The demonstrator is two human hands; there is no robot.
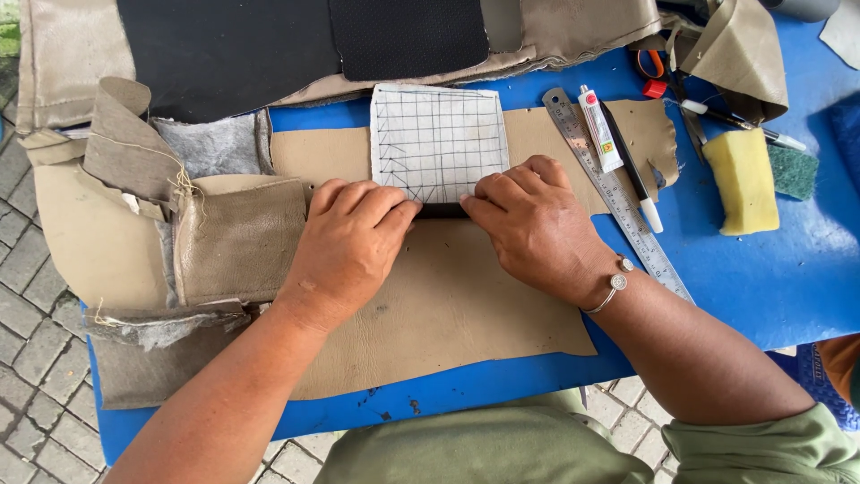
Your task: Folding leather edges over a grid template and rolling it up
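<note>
Both hands, left hand [349,237] and right hand [536,224], press fingertips flat, pinching nothing, on the near edge of the white gridded square template [437,142], which lies just beyond them on tan leather [448,305], equally near each.

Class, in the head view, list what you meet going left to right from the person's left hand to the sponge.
left hand → gridded white square → right hand → steel ruler → black pen → yellow sponge
</note>
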